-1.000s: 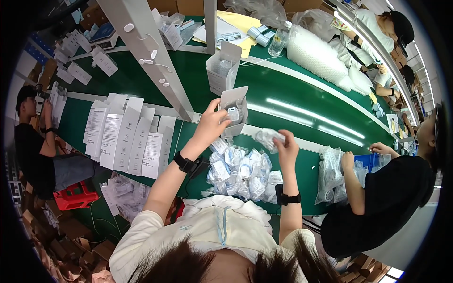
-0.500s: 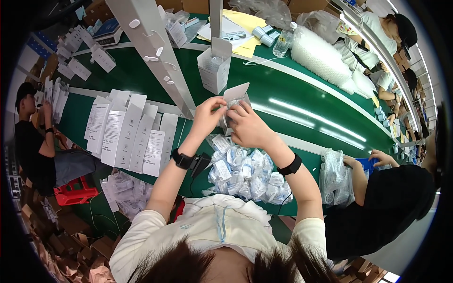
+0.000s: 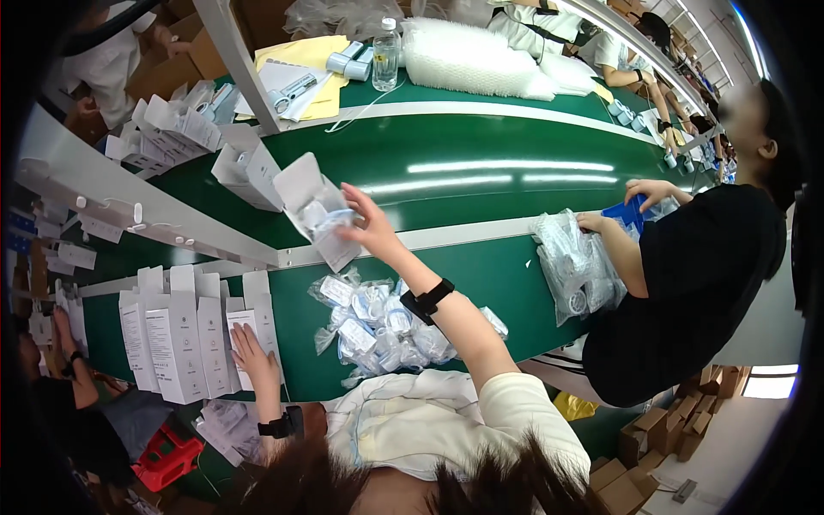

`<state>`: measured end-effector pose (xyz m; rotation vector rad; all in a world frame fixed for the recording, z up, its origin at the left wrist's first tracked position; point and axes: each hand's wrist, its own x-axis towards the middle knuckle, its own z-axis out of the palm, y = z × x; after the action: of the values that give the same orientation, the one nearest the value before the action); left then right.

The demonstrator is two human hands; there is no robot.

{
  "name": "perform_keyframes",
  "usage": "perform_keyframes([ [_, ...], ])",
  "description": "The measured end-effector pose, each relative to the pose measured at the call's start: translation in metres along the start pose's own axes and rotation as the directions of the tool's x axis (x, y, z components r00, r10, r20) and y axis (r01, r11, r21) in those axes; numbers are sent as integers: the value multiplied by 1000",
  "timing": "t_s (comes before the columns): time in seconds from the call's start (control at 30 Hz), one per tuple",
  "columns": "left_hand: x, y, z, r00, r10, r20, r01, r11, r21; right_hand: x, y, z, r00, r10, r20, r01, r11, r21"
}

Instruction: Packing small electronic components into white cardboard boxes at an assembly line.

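Note:
A white carton (image 3: pixel 311 199) with its flap up leans over the rail, a clear-bagged item showing in its mouth. My right hand (image 3: pixel 371 225) grips its right side, fingers and thumb bent round the edge by the bag. At the lower left, my left hand (image 3: pixel 253 356) lies with fingers spread against the front of a standing white carton (image 3: pixel 243 322), the last in a row of tall cartons (image 3: pixel 183 330). Between my arms is a pile of clear-bagged white and blue items (image 3: pixel 378 322) on the green table.
Another open white carton (image 3: pixel 249 167) stands on the far green surface, left of the held one. A grey post (image 3: pixel 129 202) crosses the left side. A person in black (image 3: pixel 687 283) handles clear bags (image 3: pixel 571 266) at right. A bottle (image 3: pixel 386 56) and bubble wrap (image 3: pixel 468 56) lie beyond.
My left hand has left the carton and come down to the row at the left. My right hand has carried the carton toward the other open one. The whole view has shifted.

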<state>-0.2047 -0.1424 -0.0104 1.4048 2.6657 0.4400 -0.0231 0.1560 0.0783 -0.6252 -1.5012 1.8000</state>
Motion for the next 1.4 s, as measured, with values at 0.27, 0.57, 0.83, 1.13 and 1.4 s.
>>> perform_keyframes([
  [0.27,-17,78,-1,993,115,39,-115,993,14,39,23,9,970,-208,124,218,524,-823],
  [0.57,-14,80,-4,992,126,-30,-125,992,31,103,94,64,992,121,-31,-109,715,-690],
  [0.83,-12,81,-6,993,116,-19,-115,993,18,101,103,83,980,154,-130,-191,913,-361],
  [1.13,-15,80,-5,990,132,-49,-131,991,21,111,84,62,909,-373,-187,290,887,-360],
  [1.4,1,67,-65,999,5,-35,-21,885,-466,118,120,30,880,-463,-108,346,779,-522],
])
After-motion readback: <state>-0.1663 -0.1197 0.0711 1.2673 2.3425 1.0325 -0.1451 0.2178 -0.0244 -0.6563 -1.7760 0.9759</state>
